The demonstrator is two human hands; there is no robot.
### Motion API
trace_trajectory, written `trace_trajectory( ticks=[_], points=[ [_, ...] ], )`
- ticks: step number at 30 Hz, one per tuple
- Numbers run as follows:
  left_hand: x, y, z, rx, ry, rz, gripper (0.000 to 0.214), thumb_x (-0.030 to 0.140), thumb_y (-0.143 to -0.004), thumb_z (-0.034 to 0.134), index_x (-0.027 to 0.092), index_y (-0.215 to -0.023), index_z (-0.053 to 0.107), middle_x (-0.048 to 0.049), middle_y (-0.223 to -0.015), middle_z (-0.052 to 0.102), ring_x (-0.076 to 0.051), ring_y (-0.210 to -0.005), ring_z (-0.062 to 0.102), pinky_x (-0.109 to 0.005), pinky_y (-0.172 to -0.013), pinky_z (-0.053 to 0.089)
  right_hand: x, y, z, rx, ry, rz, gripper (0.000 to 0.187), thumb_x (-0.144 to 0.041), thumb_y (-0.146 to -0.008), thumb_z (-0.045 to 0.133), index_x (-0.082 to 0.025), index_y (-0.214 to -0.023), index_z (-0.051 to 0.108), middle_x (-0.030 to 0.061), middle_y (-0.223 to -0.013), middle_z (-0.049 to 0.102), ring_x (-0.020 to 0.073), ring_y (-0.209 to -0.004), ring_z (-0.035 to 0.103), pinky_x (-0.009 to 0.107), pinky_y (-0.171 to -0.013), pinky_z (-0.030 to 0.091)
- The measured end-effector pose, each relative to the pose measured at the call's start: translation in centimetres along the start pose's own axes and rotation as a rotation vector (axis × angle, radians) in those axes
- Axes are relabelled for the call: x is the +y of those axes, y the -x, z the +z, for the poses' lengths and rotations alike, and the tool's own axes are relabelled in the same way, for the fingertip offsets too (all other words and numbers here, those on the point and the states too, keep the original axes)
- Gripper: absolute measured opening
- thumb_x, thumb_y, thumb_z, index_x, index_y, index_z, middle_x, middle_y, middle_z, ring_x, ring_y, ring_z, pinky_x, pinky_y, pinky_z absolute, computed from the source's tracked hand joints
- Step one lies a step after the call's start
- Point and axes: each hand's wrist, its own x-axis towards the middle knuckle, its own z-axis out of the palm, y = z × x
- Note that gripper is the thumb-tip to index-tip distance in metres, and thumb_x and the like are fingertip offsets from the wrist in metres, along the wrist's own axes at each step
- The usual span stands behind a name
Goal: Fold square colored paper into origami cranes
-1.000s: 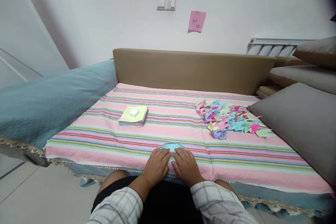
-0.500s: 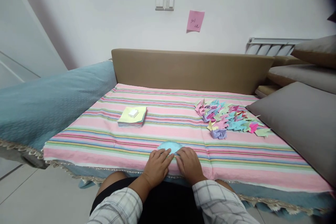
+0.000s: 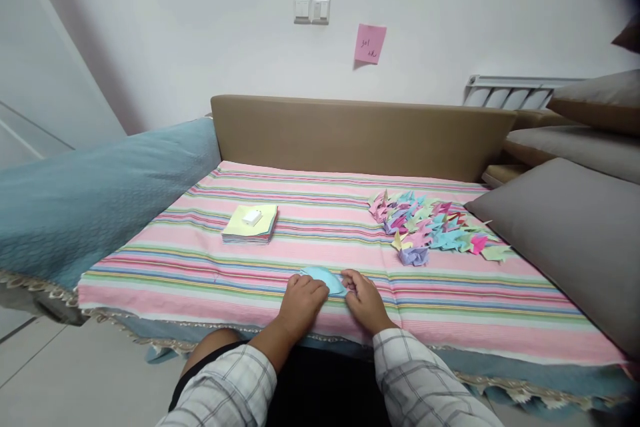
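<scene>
Blue paper (image 3: 325,276) lies on the striped cloth (image 3: 310,217), near its front edge, in the head view I watch from far away. A second ago both hands sat side by side on the paper's near edge. Now it slants more, and the right hand (image 3: 365,298) has curled up at its right end. To me that means the work is now at that end. The left hand (image 3: 302,299) rests on the left part, fingers bent; its thumb is hidden, so I can't tell if it grips. The right hand is partly open, fingers rounded; I can't tell if it pinches the tip. Both sleeves (image 3: 235,383) slant in toward the middle.
</scene>
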Motion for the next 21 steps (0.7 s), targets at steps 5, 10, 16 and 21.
trace_trajectory(
  ticks=[5,10,16,21],
  points=[
    [-1.9,-0.4,1.3,0.034,0.043,0.065,0.014,0.020,-0.086,0.054,0.024,-0.095,0.065,-0.0023,-0.095,0.068,-0.019,-0.085,0.058,-0.032,-0.073,0.040,-0.6,0.1,-0.6,-0.145,-0.009,-0.026,0.039,-0.010,-0.069,0.038,-0.020,-0.103,0.055,0.0007,-0.086,0.066,0.0183,-0.086,0.057,0.035,-0.084,0.037],
    [-2.2,-0.4,2.0,0.098,0.157,0.062,0.018,0.011,-0.083,0.051,0.021,-0.086,0.066,-0.0043,-0.097,0.067,-0.018,-0.089,0.058,-0.033,-0.079,0.047,-0.4,-0.3,-0.5,-0.186,-0.049,-0.053,0.037,-0.013,-0.074,0.039,-0.020,-0.109,0.052,0.0026,-0.087,0.065,0.0180,-0.084,0.058,0.035,-0.083,0.041],
    [-1.4,-0.1,0.3,0.010,0.247,0.133,0.033,0.007,-0.071,0.047,0.020,-0.097,0.062,-0.0078,-0.108,0.061,-0.021,-0.103,0.054,-0.039,-0.095,0.043,-0.1,-2.4,-1.3,-0.154,0.208,-0.355,0.042,-0.009,-0.074,0.045,-0.023,-0.111,0.059,0.0090,-0.135,0.043,0.0242,-0.124,0.035,0.045,-0.102,0.031],
    [-1.1,0.1,-0.4,-0.048,0.249,0.113,0.031,0.034,-0.075,0.058,0.021,-0.103,0.059,-0.0077,-0.117,0.059,-0.026,-0.115,0.049,-0.052,-0.107,0.024,-0.9,-3.6,-2.4,-0.302,0.379,-0.376,0.015,-0.015,-0.076,0.056,-0.024,-0.081,0.066,0.0018,-0.135,0.047,0.0253,-0.126,0.032,0.048,-0.104,0.023]
  ],
)
